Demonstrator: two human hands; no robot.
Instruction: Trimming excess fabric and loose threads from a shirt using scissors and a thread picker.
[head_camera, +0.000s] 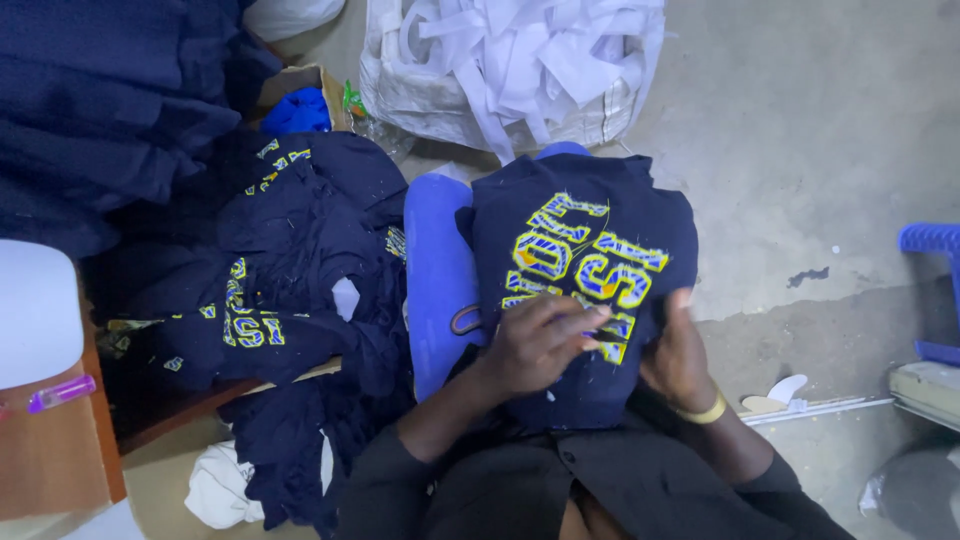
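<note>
A navy garment (580, 250) with yellow and blue embroidered lettering lies spread over a blue stool (435, 270) in front of me. My left hand (540, 340) rests on the lower part of the lettering, fingers curled and pinching at the fabric. A small looped tool handle (466, 320) shows just left of that hand. My right hand (678, 355), with a yellow band at the wrist, grips the garment's lower right side beside the lettering.
A heap of similar navy embroidered garments (290, 260) lies to the left. A white sack of white fabric strips (510, 60) stands at the back. A wooden surface (55, 450) with a purple pen sits at left. A blue crate (935, 240) is at right on the concrete floor.
</note>
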